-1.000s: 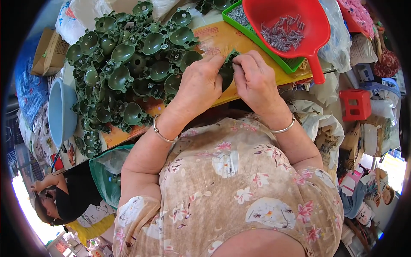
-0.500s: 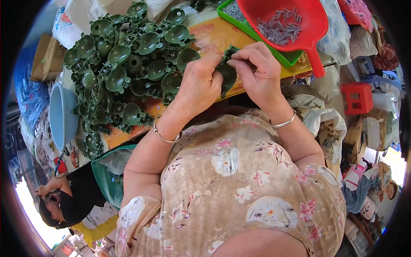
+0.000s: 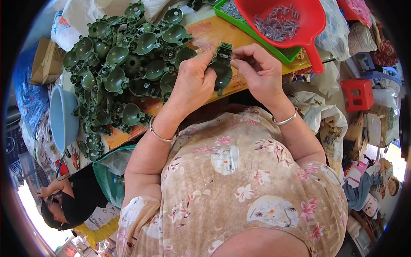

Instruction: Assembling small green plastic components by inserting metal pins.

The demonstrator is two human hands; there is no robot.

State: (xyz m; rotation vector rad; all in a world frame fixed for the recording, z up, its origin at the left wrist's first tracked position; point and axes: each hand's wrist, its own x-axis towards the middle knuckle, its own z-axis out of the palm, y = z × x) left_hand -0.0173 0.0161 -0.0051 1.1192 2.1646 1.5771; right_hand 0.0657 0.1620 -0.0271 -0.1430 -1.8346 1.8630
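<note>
Green plastic makes up the cupped part (image 3: 222,73) in hand, out over the near edge of the work table. The left hand (image 3: 193,80) grips it from the left between thumb and fingers, its hollow side facing up. The right hand (image 3: 262,68) is just beside it on the right, thumb and fingertips pinched together by its far end; whether they hold something small, I cannot tell.

To the left of the hands lies a heap of similar green parts (image 3: 147,43), with a blue basin (image 3: 63,122) farther left. On the far right of the table a red scoop (image 3: 311,25) holds metal springs (image 3: 280,23) and overlaps a green tray (image 3: 293,54).

Writing shows in several places. Yellow sheeting (image 3: 214,32) on the table carries faint reddish print, a cardboard box (image 3: 53,64) at far left has small dark print, and a white bag (image 3: 63,26) beyond it bears red and blue marks. Dark lettering runs across pale cloth (image 3: 101,216) beside a black-clad person (image 3: 83,188) at near left.
</note>
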